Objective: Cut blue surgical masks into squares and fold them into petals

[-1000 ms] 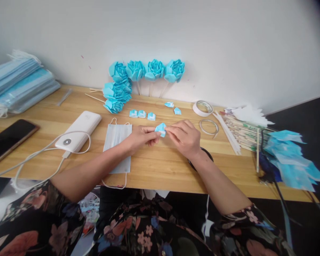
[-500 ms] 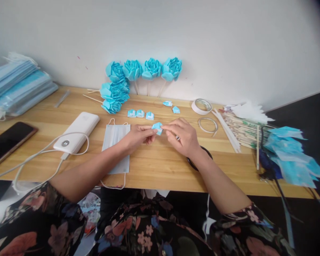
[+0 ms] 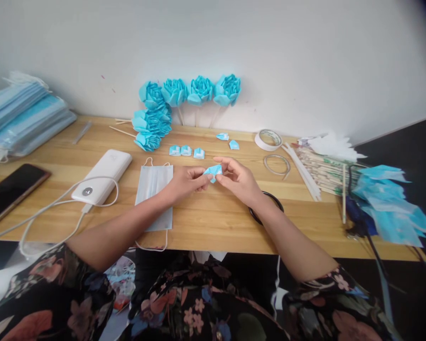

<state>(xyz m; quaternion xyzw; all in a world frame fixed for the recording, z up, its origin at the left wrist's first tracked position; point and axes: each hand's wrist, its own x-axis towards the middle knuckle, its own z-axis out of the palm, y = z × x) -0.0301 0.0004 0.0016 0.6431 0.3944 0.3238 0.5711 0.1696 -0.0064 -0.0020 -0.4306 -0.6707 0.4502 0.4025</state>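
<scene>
Between my two hands is a small folded blue petal (image 3: 214, 171), made of mask-like fabric and held just above the table. My left hand (image 3: 189, 181) pinches its left end between thumb and fingers. My right hand (image 3: 238, 177) grips its right end, thumb below and forefinger along the top. Behind them several similar folded pieces lie on the wood, among them a blue-and-white one (image 3: 199, 153) and a plain blue one (image 3: 234, 145). A flat face mask (image 3: 152, 189) lies under and beside my left forearm.
Blue fabric flowers on sticks (image 3: 200, 90) lean against the wall. At left are a mask stack (image 3: 24, 113), a phone (image 3: 14, 192) and a cabled power bank (image 3: 102, 175). On the right lie a tape roll (image 3: 269, 140), wooden sticks (image 3: 323, 170) and blue fabric pieces (image 3: 386, 203).
The petal has turned and now shows wider between my fingers. My right hand has shifted its grip, its thumb now at the lower edge and forefinger over the top.
</scene>
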